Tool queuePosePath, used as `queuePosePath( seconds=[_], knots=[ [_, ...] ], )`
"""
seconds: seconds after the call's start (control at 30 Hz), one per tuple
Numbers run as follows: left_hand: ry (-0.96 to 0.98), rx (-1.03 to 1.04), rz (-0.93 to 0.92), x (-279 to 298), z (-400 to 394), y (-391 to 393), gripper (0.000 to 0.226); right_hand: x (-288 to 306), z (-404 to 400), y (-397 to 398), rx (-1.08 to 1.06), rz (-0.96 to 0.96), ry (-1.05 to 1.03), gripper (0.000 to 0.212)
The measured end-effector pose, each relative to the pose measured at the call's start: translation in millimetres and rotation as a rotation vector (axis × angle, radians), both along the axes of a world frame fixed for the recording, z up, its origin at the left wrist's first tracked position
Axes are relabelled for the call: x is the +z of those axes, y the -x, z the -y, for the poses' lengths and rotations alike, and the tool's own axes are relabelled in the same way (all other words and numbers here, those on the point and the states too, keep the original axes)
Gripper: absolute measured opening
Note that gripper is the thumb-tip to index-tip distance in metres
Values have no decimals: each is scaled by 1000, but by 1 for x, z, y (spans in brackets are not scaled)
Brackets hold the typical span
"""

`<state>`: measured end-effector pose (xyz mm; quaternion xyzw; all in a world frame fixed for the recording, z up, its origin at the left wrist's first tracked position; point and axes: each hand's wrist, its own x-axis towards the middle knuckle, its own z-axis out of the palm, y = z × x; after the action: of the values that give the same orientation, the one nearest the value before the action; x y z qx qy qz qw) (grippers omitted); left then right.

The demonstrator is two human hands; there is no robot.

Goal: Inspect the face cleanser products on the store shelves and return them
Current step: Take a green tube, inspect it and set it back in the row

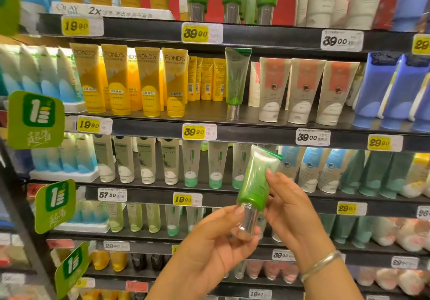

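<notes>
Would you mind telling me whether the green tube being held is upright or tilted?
Tilted. The green tube leans with its crimped end up and right, silver cap down, held between the left hand and right hand.

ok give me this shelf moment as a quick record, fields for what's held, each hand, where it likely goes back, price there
held item: green tube with a silver cap, cap end down, tilted
left hand: left hand grips the silver cap end
right hand: right hand holds the tube's side, thumb on its body; bracelet on the wrist
matching product: lone green tube on shelf, standing cap down
likely return spot: beside that tube, probably
price there: yellow tag reads 39.90
task stage: inspecting, not yet returned
</notes>
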<state>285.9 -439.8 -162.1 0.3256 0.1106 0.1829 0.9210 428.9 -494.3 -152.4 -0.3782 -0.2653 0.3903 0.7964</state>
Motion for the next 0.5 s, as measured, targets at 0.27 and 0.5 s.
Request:
queuePosePath(
  seconds=[0.27, 0.5],
  knots=[
    [93, -26, 18, 3, 6, 1, 54, -2, 2, 4, 12, -60, 71, 33],
    [-187, 117, -55, -12, 7, -8, 36, 2, 8, -3, 30, 123, 49, 28]
  ],
)
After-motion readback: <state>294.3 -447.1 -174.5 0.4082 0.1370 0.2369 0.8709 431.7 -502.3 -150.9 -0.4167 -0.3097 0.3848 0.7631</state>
